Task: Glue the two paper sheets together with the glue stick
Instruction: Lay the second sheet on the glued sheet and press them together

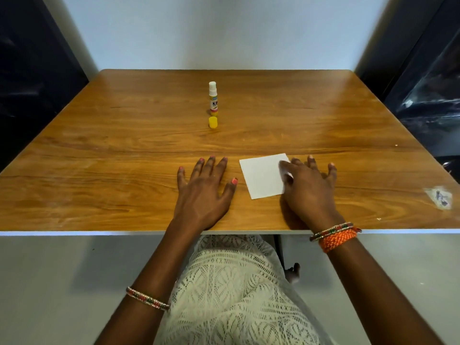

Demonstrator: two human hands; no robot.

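A small white paper square point(262, 176) lies flat on the wooden table point(124, 158) near the front edge; only one sheet outline shows. My right hand point(308, 188) rests palm down on its right edge, fingers spread, thumb on the paper. My left hand point(204, 188) lies flat on the bare wood just left of the paper, fingers apart, holding nothing. Farther back, left of centre, the glue stick point(213, 98) stands upright with its white glue exposed. Its yellow cap point(213, 122) sits on the table just in front of it.
A torn patch of sticker residue point(439, 197) marks the table's right front corner. A pale wall stands behind the table, and dark panels flank it on both sides. My lap in white lace cloth point(236, 290) is below the front edge.
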